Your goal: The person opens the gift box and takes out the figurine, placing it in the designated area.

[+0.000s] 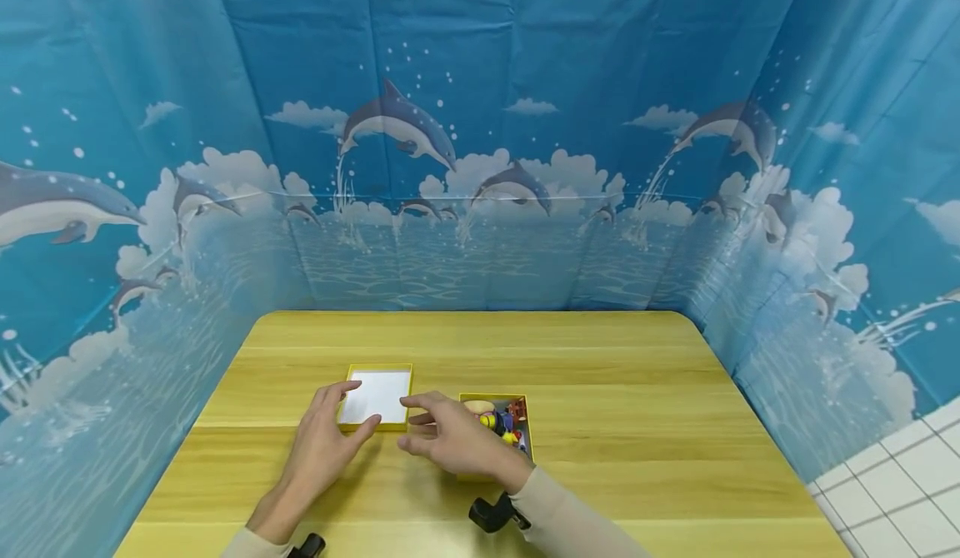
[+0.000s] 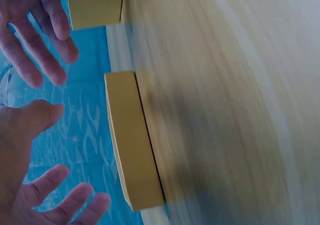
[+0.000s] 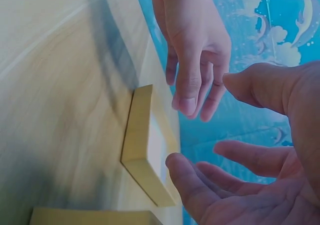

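A shallow yellow box lid (image 1: 381, 427) with a white inside lies on the table, inner side up. My left hand (image 1: 324, 431) hovers at its left near corner, fingers spread and holding nothing. Just right of the lid, my right hand (image 1: 450, 433) hangs above the table, its fingers loosely bent with nothing between them. Partly hidden under the right forearm stands a yellow box (image 1: 492, 396) with several small colourful toy figures (image 1: 495, 420) inside. In the right wrist view, the lid (image 3: 137, 135) lies below both hands, apart from the fingers.
The wooden table (image 1: 637, 425) has rounded far corners. A blue dolphin-print curtain (image 1: 480, 266) hangs behind it and on both sides. White tiles (image 1: 900, 475) show at the lower right.
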The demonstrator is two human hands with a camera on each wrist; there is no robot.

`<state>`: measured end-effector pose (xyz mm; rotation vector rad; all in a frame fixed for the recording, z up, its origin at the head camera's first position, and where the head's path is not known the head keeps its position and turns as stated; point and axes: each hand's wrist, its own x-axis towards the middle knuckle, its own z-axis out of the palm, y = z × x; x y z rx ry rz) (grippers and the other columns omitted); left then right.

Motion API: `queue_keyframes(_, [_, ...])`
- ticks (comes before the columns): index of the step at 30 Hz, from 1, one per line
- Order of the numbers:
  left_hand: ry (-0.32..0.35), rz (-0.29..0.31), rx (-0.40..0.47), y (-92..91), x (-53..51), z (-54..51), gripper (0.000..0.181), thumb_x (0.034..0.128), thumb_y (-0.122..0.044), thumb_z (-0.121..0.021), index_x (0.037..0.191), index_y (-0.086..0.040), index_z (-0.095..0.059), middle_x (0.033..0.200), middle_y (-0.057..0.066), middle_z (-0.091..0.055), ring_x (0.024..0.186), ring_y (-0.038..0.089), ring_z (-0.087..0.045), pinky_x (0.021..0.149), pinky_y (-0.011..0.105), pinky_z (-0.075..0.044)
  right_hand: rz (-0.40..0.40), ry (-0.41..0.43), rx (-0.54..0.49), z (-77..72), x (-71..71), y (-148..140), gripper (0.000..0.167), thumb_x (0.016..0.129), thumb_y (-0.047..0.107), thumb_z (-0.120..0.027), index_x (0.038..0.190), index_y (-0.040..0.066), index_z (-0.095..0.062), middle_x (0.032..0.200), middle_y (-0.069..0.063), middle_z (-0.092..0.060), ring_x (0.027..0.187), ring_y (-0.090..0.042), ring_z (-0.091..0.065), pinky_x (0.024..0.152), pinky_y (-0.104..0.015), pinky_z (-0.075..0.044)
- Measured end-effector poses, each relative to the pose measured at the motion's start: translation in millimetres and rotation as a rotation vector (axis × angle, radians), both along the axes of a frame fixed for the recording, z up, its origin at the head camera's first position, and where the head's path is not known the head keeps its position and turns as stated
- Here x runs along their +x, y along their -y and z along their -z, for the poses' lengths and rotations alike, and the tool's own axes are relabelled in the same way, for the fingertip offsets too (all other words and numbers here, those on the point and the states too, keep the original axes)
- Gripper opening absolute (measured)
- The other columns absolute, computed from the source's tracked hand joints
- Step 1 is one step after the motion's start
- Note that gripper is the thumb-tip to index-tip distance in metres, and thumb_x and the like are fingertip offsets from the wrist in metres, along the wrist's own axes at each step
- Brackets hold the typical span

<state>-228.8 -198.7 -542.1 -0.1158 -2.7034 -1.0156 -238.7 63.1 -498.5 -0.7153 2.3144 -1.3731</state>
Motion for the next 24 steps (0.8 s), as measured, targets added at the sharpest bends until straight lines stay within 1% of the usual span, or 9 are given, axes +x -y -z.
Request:
queue_keyframes(2, [-0.011, 0.014, 0.011, -4.6, -0.4, -1.2, 0.066, 0.1039, -0.029, -0.092, 0.159, -0.007, -0.064, 0.163, 0.024, -0.062, 0.146, 0.05, -0.065, 0.117, 0.072, -0.057, 0.003, -0.02, 0.008, -2.8, 1.4, -3, 0.058, 0.115, 0.038, -0.077, 0.168, 0.019, -0.061, 0.173, -0.009, -0.059, 0.151, -0.036, -0.07, 0.123, -0.044, -0.061])
queue_keyframes(6, [-0.035, 0.056, 0.023, -14.1, -0.8, -1.8, 0.065, 0.1022, -0.027, -0.093, 0.158, -0.008, -0.065, 0.16, 0.02, -0.065, 0.144, 0.048, -0.067, 0.115, 0.071, -0.059, -0.005, -0.07, 0.016, -4.5, 3.3, -11, 0.057, 0.116, 0.038, -0.076, 0.168, 0.02, -0.061, 0.171, -0.009, -0.06, 0.15, -0.038, -0.069, 0.123, -0.047, -0.061])
queue_keyframes(10, [-0.062, 0.116, 0.037, -23.1, 0.3, 0.3, 0.066, 0.1002, -0.026, -0.095, 0.157, -0.008, -0.066, 0.157, 0.017, -0.068, 0.142, 0.045, -0.069, 0.114, 0.068, -0.06, -0.008, -0.119, 0.04, -6.8, 5.8, -20, 0.057, 0.116, 0.041, -0.075, 0.168, 0.019, -0.061, 0.17, -0.008, -0.062, 0.149, -0.04, -0.07, 0.12, -0.054, -0.062])
queue_keyframes(13, [-0.071, 0.174, 0.043, -29.9, 0.8, 1.4, 0.068, 0.1006, -0.028, -0.095, 0.159, -0.008, -0.065, 0.159, 0.015, -0.067, 0.142, 0.043, -0.07, 0.115, 0.067, -0.06, -0.01, -0.145, 0.057, -10.0, 5.7, -29, 0.056, 0.117, 0.04, -0.074, 0.168, 0.021, -0.06, 0.17, -0.008, -0.062, 0.149, -0.04, -0.07, 0.12, -0.058, -0.062])
queue_keyframes(16, [-0.046, 0.231, 0.05, -37.1, 1.4, 1.4, 0.073, 0.1025, -0.035, -0.093, 0.163, -0.011, -0.061, 0.162, 0.012, -0.065, 0.145, 0.041, -0.068, 0.116, 0.065, -0.06, -0.016, -0.176, 0.067, -13.7, 4.4, -38, 0.055, 0.117, 0.035, -0.074, 0.169, 0.021, -0.059, 0.169, -0.007, -0.063, 0.149, -0.04, -0.07, 0.119, -0.059, -0.062])
queue_keyframes(18, [-0.012, 0.26, 0.058, -41.9, 1.8, 1.1, 0.076, 0.1036, -0.041, -0.091, 0.167, -0.014, -0.058, 0.166, 0.011, -0.062, 0.149, 0.039, -0.066, 0.118, 0.065, -0.059, -0.019, -0.208, 0.081, -15.6, 3.2, -45, 0.054, 0.118, 0.034, -0.074, 0.168, 0.021, -0.06, 0.168, -0.006, -0.063, 0.147, -0.038, -0.071, 0.117, -0.057, -0.064])
queue_keyframes(20, [0.022, 0.286, 0.062, -46.7, 2.2, 0.9, 0.08, 0.1044, -0.047, -0.089, 0.17, -0.017, -0.054, 0.169, 0.009, -0.059, 0.151, 0.037, -0.064, 0.119, 0.064, -0.059, -0.028, -0.241, 0.085, -16.5, 1.7, -51, 0.054, 0.118, 0.033, -0.074, 0.168, 0.018, -0.061, 0.167, -0.008, -0.064, 0.143, -0.039, -0.073, 0.114, -0.056, -0.065])
queue_keyframes(24, [0.071, 0.348, 0.066, -56.8, 2.8, 0.5, 0.086, 0.1044, -0.054, -0.088, 0.174, -0.02, -0.049, 0.174, 0.007, -0.053, 0.156, 0.034, -0.06, 0.121, 0.063, -0.058, -0.051, -0.306, 0.099, -17.8, -1.2, -65, 0.052, 0.117, 0.027, -0.075, 0.165, 0.013, -0.063, 0.153, -0.01, -0.069, 0.131, -0.038, -0.076, 0.106, -0.054, -0.068])
